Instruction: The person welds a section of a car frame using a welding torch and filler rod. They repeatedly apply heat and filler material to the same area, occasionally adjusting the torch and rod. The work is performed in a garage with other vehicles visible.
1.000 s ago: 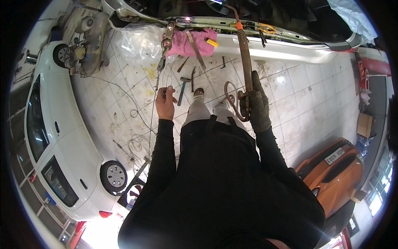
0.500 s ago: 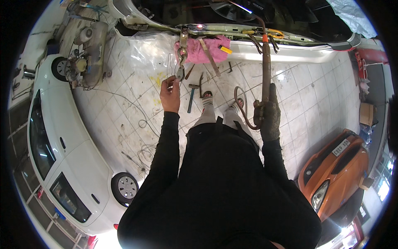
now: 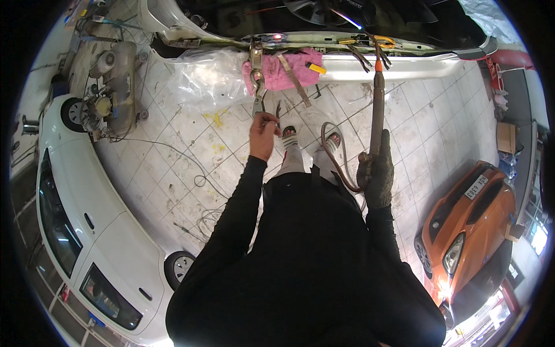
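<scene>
My gloved right hand [image 3: 378, 176] is wrapped round the handle of a gas torch [image 3: 378, 95], held upright. A bright flame [image 3: 350, 20] shows at its bent tip, above the car's opening. From the handle a brown hose [image 3: 325, 141] loops down. My bare left hand [image 3: 264, 136] has its fingers curled together at the lower end of a metal hook [image 3: 258, 105]; what they pinch is hidden. This hook hangs from a metal clamp [image 3: 256, 58] on the car sill [image 3: 358, 62]. Beside the clamp, a small spot glows pinkish on the sill edge.
A pink cloth [image 3: 274, 65] drapes the sill, bearing a flat metal bar [image 3: 295, 81] and a yellow-handled tool [image 3: 316, 68]. Clear plastic sheeting [image 3: 208, 78] lies left of it. Orange-handled pliers [image 3: 384, 41] grip the sill. A compressor [image 3: 121, 87], white car [image 3: 104, 231] and orange car [image 3: 471, 222] stand around.
My left hand and the hook have shifted right and slightly nearer me. My right hand has drawn back slightly with the torch, whose tip has moved right. The hammer is now out of sight.
</scene>
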### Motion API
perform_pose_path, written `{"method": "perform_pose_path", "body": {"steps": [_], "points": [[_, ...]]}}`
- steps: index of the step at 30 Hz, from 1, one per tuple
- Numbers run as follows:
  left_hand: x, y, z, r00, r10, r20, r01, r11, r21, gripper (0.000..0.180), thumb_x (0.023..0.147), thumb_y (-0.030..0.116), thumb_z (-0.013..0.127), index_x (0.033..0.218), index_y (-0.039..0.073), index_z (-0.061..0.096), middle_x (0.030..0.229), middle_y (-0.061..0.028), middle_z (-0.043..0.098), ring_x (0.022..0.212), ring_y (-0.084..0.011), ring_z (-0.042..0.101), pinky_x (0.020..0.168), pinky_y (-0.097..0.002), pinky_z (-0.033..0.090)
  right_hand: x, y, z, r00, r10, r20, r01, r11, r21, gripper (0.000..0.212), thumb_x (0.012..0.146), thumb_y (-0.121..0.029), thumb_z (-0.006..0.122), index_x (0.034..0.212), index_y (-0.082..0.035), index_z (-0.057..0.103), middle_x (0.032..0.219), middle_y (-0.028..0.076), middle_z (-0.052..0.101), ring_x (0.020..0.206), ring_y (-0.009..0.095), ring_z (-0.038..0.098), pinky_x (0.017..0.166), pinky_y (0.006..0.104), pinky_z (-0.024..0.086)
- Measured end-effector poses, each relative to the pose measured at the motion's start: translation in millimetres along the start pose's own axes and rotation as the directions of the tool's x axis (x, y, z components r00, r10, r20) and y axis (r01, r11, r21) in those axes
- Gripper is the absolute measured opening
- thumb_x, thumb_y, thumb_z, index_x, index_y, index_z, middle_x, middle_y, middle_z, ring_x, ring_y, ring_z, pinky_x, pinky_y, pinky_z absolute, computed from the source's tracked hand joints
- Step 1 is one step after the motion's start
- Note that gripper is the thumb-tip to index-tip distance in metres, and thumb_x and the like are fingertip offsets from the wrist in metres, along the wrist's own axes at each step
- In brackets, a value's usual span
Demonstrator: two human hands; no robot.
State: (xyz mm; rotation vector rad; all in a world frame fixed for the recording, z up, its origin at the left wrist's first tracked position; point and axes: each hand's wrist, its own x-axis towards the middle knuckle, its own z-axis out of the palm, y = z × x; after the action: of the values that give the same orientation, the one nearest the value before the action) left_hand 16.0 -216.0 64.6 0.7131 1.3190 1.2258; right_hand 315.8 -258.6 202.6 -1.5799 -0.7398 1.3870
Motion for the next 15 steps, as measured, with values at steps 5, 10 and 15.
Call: {"method": "perform_pose_path", "body": {"steps": [5,10,15], "points": [[-10.8,-5.0,19.3,0.996,-0.078,-0.038,0.081,0.993,0.09,0.018,0.108,0.02,0.061,0.108,0.001,0.062,0.096,-0.0079,0.071,0.061,-0.0107,0.06,0.057,-0.0259,0.049,-4.3,-14.2,9.2,0.979,0.199,0.05,-0.205,0.924,0.323,0.07,0.106,-0.015,0.057,0.168,-0.027,0.029,0.084,0.0,0.062,0.054,0.004,0.048,0.045,0.0197,0.037],[-21.6,-7.0,13.7,0.996,-0.019,-0.091,0.023,0.999,0.04,0.026,0.106,0.024,0.065,0.106,-0.001,0.063,0.093,-0.0084,0.072,0.063,-0.0106,0.061,0.059,-0.0272,0.051,-1.7,-0.1,-3.8,0.985,0.16,0.069,-0.17,0.969,0.179,0.069,0.106,-0.014,0.056,0.168,-0.022,0.028,0.085,0.001,0.064,0.055,0.004,0.05,0.045,0.0193,0.038],[-39.5,-9.3,19.9,0.983,0.0,-0.185,0.026,0.99,0.138,0.027,0.107,0.026,0.062,0.105,-0.001,0.062,0.092,-0.0088,0.07,0.06,-0.0125,0.062,0.057,-0.0279,0.051,3.6,11.7,-33.9,0.977,0.07,0.201,-0.092,0.99,0.105,0.073,0.108,-0.044,0.056,0.169,-0.015,0.027,0.091,0.003,0.068,0.063,0.007,0.056,0.054,0.0222,0.046]]}}
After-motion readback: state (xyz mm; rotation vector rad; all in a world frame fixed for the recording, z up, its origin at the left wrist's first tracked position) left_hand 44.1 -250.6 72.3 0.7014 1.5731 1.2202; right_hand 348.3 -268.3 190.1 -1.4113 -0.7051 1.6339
